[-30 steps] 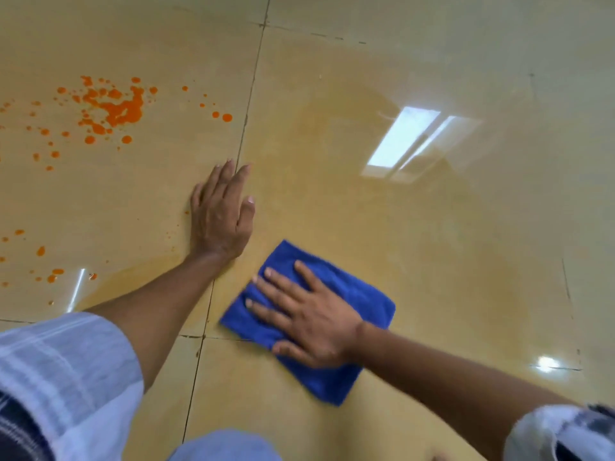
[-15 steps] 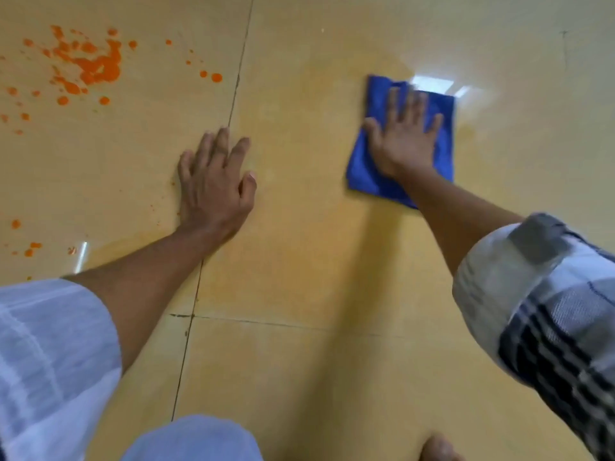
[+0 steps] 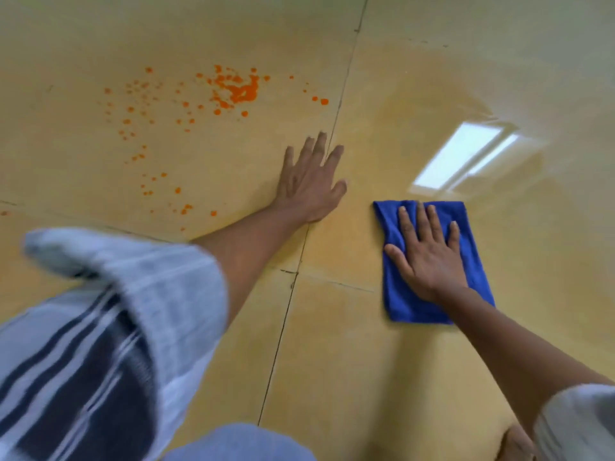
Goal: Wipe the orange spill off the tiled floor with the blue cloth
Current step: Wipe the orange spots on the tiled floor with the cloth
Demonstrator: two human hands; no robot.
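Head view: I look down over both bare arms at a glossy yellow tiled floor [image 3: 432, 377] crossed by dark grout lines [image 3: 283, 327].
Right hand: my right hand [image 3: 427, 257] lies palm down on the blue cloth [image 3: 402, 304], fingers straight and slightly spread, thumb out to the left; it presses the cloth flat and curls round nothing.
Blue cloth: folded into a rough rectangle, flat on the floor; a strip of it shows just past my right fingertips, and its near edge sticks out behind the wrist.
Left hand: my left hand [image 3: 311, 184] is flat on the bare tile, fingers straight and spread, holding nothing; the middle fingertips touch a grout line.
Gap: the cloth sits to the right of my left thumb, near it but not touching.
Orange spill [image 3: 241, 89]: a dense splash beyond and to the left of my left fingertips, with small drops scattered further left and back toward my left forearm; it is well apart from the cloth.
Sleeves: a blurred pale sleeve with dark stripes [image 3: 109, 344] covers my left upper arm.
Reflection: a bright window shape [image 3: 459, 158] shines on the tile just beyond my right fingertips.
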